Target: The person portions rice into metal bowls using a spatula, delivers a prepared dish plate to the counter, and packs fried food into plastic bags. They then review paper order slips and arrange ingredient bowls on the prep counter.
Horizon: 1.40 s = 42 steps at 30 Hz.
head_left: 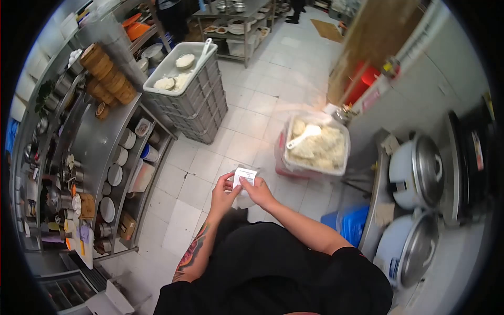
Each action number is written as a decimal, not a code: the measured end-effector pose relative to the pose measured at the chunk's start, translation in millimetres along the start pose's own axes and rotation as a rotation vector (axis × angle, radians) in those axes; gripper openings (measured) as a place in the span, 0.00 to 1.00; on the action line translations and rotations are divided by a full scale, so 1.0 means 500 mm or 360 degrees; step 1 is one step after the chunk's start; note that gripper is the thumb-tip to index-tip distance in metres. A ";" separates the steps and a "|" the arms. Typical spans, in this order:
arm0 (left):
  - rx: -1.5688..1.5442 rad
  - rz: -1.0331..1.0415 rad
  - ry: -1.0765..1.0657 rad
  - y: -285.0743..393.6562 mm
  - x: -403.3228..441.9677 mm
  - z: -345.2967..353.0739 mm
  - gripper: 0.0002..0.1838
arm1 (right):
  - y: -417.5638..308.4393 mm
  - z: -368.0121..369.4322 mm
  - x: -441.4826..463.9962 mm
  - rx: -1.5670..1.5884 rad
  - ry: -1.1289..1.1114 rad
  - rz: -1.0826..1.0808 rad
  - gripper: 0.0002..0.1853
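A small clear plastic packet with a white printed label (244,176) is held up in front of my body, over the tiled floor. My left hand (226,190) grips its left side with curled fingers. From the right, my right hand (257,192) pinches the packet, its thumb lying on the label. The print is too small to read, and what the packet contains cannot be made out. Beyond my hands, to the right, stands a lined tub of cooked rice (317,144) with a white rice paddle (303,136) lying on the rice.
Stacked grey crates (197,105) carry a white bin (178,86) with rice and bowls. At left runs a steel counter (105,131) with bamboo steamers (107,73). Two lidded rice cookers (404,252) stand at right, near a blue container (353,226). People's legs show at the back.
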<state>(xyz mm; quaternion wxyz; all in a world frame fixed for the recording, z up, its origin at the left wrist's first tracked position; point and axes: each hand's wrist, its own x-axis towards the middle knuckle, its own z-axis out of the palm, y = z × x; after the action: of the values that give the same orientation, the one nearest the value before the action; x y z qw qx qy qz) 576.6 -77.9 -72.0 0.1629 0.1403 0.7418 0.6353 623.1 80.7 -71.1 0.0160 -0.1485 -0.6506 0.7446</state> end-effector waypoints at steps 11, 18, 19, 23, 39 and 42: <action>0.0105 0.0345 -0.0340 0.011 0.726 -0.066 0.25 | -0.144 -0.040 0.629 0.0043 0.0095 0.0185 0.18; -0.0299 0.0467 -0.0588 0.215 1.156 -0.008 0.25 | -0.300 -0.182 0.963 0.0078 0.0305 -0.0045 0.21; -0.0447 0.0183 -0.0570 0.220 1.211 -0.003 0.20 | -0.310 -0.210 1.022 0.0114 0.0224 0.0014 0.22; -0.0098 0.0436 -0.0273 0.169 1.457 0.004 0.12 | -0.357 -0.310 1.257 0.0189 -0.0034 0.0054 0.29; 0.1191 -0.0135 0.0106 0.160 2.016 -0.053 0.39 | -0.538 -0.395 2.062 0.1004 -0.0619 0.0438 0.57; 0.0857 -0.0326 0.0187 0.117 2.143 -0.045 0.38 | -0.530 -0.372 2.161 0.0909 -0.0506 0.0464 0.56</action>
<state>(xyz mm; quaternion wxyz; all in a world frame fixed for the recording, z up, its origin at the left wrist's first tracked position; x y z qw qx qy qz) -405.2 355.7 -79.0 0.1399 0.0658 0.9021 0.4029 -409.1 535.4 -49.6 -0.1510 -0.1117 -0.3827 0.9046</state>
